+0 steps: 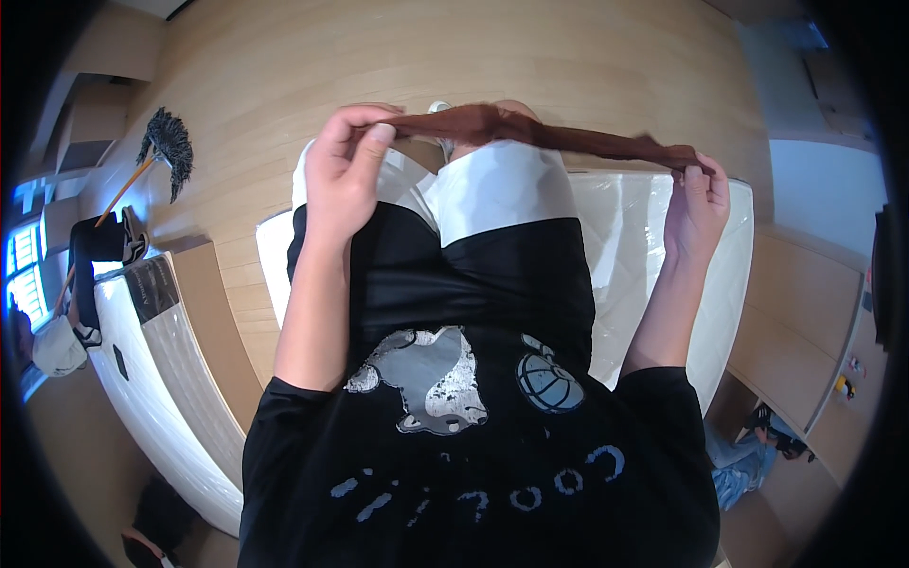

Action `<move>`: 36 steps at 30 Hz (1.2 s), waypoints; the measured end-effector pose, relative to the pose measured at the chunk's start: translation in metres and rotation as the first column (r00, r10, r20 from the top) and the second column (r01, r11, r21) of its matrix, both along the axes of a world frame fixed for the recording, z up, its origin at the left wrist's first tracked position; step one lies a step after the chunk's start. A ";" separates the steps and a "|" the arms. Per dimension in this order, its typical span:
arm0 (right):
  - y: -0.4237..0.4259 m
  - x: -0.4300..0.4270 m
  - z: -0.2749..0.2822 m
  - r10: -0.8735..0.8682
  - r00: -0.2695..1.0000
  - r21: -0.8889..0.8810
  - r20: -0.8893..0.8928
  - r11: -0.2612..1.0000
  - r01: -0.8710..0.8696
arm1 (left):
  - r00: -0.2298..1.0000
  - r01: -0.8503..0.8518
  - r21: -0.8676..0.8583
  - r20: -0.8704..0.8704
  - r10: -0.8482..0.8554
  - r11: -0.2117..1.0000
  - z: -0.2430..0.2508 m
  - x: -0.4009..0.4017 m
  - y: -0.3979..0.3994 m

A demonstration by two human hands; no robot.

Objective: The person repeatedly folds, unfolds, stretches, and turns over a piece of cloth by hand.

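A narrow strip of reddish-brown fabric (540, 131) stretches between my two hands, above my knees and white shorts (508, 188). My left hand (351, 167) pinches one end between thumb and fingers. At the other end, my right hand (699, 192) grips the cloth in its fingertips, a little lower in the view. The fabric looks folded or bunched along its length, widest near its middle. What kind of garment or cloth it is, I cannot tell. Beneath me lies a white mattress (639, 234) in clear plastic.
Light wood flooring (454, 50) spreads ahead. On the left, another person (99, 241) is beside a second plastic-wrapped mattress (170, 383), near a dark string mop (170, 149) with an orange handle. A wooden cabinet (788, 298) stands at right, with blue clothing (742, 472) by it.
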State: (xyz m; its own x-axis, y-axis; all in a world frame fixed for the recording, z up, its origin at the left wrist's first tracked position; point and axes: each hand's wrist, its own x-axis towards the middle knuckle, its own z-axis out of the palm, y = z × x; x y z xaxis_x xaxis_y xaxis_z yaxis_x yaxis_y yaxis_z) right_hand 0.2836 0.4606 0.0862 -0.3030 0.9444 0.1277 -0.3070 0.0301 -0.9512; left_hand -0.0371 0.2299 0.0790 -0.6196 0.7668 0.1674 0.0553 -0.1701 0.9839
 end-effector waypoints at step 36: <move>-0.019 -0.101 -0.006 0.324 0.936 -0.091 -0.137 0.937 -0.338 | 0.940 -0.321 0.190 0.183 0.288 0.928 -0.006 -0.094 -0.079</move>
